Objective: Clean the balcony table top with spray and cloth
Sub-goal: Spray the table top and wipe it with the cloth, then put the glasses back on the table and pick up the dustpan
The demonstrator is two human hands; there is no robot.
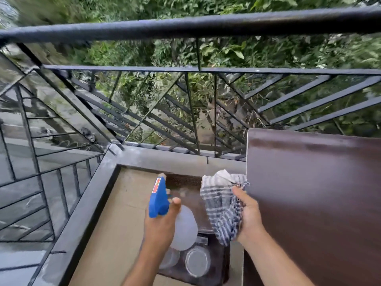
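Overhead, head view: left hand (162, 221) wrapped around the neck of a spray bottle (183, 228) with a blue trigger head (158, 199) and pale translucent body, held upright in the air left of the table. Right hand (248, 215) closed on a bunched blue-and-white checked cloth (221, 205), whose upper fold touches the left edge of the dark brown table top (313, 193); bottle and cloth sit side by side, slightly apart. Beyond: black metal railing (189, 25), green foliage (206, 52).
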